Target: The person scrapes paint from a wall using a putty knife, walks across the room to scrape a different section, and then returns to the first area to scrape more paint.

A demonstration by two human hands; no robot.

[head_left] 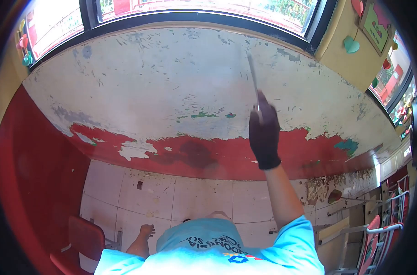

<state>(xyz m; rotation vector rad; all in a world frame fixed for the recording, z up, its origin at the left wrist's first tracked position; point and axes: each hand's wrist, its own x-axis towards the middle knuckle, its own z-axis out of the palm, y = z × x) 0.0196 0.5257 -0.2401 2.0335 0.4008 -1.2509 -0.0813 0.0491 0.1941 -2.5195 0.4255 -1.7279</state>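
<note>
My right hand (264,130), in a dark glove, is raised in front of the wall and closed around the handle of a scraper (253,73). The scraper appears as a long, thin, pale strip seen nearly edge-on, its tip pointing up towards the window and overlapping the upper wall. Behind it the wall (162,73) is mostly bare whitish plaster with grey scuffs and small green flecks. Ragged red paint (231,158) covers its lower band. My left hand (147,230) is bare and hangs low at my side, fingers loosely apart with nothing in them.
Above the wall runs a dark-framed window (194,18). Paint chips (318,190) litter the tiled floor (199,197) along its base. A red chair (87,238) stands at the lower left, stacked chairs (373,238) at the right. Paper hearts (351,45) hang at the upper right.
</note>
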